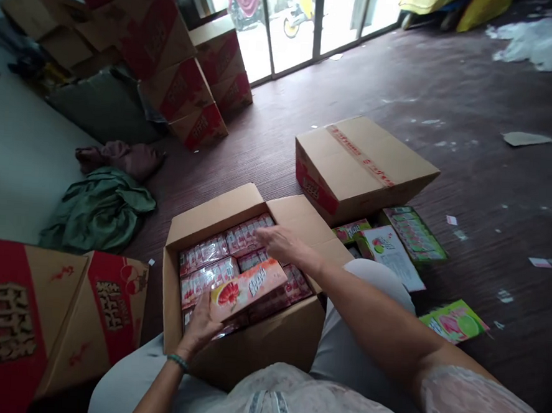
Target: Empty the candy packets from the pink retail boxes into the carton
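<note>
Hands [202, 322] at smooth oblong pink box [249, 290]

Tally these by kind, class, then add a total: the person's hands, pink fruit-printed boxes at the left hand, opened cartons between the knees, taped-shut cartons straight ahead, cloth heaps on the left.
Hands: 2 (left hand, right hand)
Pink box: 1
Opened carton: 1
Taped-shut carton: 1
Cloth heaps: 2 (green cloth, maroon cloth)
Total: 7

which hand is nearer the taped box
Right: the right hand is over the open box, short of the taped box; the left hand is farther away, on the pink pack.
</note>
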A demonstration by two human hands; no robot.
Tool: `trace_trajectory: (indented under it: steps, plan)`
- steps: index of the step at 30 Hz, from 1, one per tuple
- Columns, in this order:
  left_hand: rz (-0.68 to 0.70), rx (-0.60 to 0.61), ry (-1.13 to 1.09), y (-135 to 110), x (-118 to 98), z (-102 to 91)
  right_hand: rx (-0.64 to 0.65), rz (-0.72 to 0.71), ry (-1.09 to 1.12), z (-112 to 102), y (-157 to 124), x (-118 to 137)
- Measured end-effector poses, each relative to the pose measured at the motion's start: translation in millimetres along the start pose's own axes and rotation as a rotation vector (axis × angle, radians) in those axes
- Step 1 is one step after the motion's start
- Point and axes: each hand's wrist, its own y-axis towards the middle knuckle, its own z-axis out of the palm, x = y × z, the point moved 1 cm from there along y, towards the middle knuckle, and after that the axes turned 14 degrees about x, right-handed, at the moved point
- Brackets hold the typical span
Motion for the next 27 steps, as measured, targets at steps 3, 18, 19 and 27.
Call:
trace_trajectory:
  steps: [3,18,19,27]
  plan:
    - [-0.011,-0.059,-0.015,-13,31,28.2,0.183,-0.071,-0.116,34,-9,30]
    - [0.015,-0.093,0.024,-9,30,44.1,0.476,-0.192,-0.419,121,14,156]
    - [0.016,-0.090,0.024,-9,31,43.3,0.482,-0.174,-0.429,120,13,151]
    - [0.006,-0.050,-0.030,-8,33,42.4,0.476,0.140,-0.492,66,-21,47]
